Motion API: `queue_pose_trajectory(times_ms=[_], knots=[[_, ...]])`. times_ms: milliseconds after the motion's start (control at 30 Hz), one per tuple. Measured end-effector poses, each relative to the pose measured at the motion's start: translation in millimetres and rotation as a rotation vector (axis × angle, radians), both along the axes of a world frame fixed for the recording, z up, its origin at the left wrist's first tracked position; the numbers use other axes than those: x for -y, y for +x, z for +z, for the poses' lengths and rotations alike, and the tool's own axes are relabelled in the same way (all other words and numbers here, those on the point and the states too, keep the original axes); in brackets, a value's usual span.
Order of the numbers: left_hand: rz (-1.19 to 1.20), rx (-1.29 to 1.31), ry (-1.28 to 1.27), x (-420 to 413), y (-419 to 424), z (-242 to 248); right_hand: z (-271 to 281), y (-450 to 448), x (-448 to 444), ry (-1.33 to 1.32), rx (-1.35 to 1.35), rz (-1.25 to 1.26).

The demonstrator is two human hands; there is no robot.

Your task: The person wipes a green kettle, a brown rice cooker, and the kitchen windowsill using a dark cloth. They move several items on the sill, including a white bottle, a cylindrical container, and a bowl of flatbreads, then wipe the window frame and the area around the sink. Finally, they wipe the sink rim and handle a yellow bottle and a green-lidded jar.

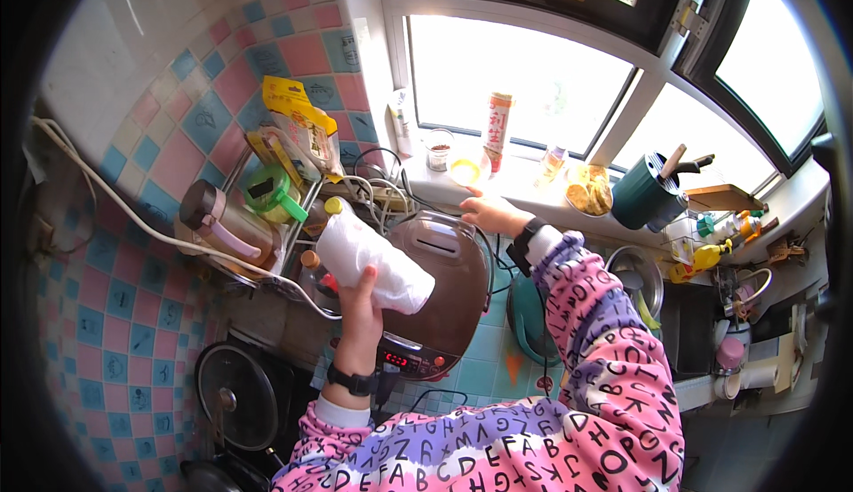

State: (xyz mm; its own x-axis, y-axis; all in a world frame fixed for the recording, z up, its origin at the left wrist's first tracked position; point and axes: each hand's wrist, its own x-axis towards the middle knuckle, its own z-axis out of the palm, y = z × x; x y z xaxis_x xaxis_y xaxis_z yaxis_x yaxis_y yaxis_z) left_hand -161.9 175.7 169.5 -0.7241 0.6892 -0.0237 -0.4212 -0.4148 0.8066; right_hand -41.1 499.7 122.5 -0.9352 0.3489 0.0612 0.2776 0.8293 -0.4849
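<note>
My left hand (361,309) holds a white paper towel roll (376,262), tilted, above the left part of a brown rice cooker (443,272) with a lit red display. Stretched toward the windowsill, my right hand (490,212) has its fingers apart and holds nothing. Just beyond its fingertips is a small yellow and white dish (464,171). Beside the dish stand a glass jar (439,150) with dark contents and a red and white cylindrical pack (498,132). Bottles in a metal rack are partly hidden behind the roll.
On the left, the rack holds a pitcher (223,225), a green-lidded jar (272,193) and food bags (306,132). A lidded pan (236,395) sits at lower left. Rightward are a teal basin (526,319), a metal bowl (636,279), a bowl of yellow food (589,190) and a green knife holder (643,192).
</note>
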Motion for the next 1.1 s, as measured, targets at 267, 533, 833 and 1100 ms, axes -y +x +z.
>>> queue_pose_trajectory(times_ms=[267,533,833,1100], knots=[[0.139,-0.021,-0.075,39,-11,-7,-113,-41,-77,0.703,0.274,0.113],[0.180,0.021,-0.091,46,-11,-12,-45,11,-46,0.266,-0.065,-0.118],[0.184,-0.011,-0.068,44,4,-12,79,199,105,0.217,-0.158,-0.109],[0.090,-0.030,-0.053,34,30,0,32,271,229,-0.027,-0.058,0.179]])
